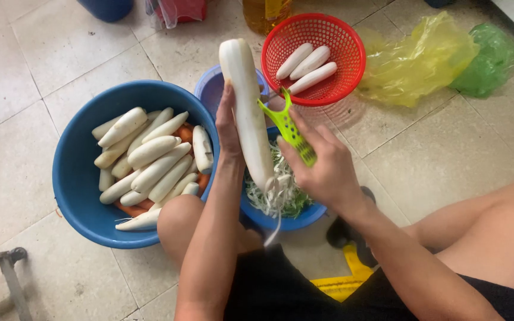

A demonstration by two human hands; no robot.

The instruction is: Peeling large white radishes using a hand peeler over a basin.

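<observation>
— White radish point(246, 107) stands tilted over the small blue bowl point(287, 221), left hand point(228, 128) wrapped round it, right hand point(322, 169) pinching the green peeler point(290, 128).

— Risk?

— Blade at two o'clock of the left thumb; I judge a slip on wet skin could nick it.

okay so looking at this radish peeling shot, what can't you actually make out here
- Peeler blade, head view: hidden behind the radish.
- Left hand fingers: wrapped behind the radish.
- Small blue bowl contents: partly covered by the right hand.
- Yellow bottle: cut off by the top edge.
</observation>
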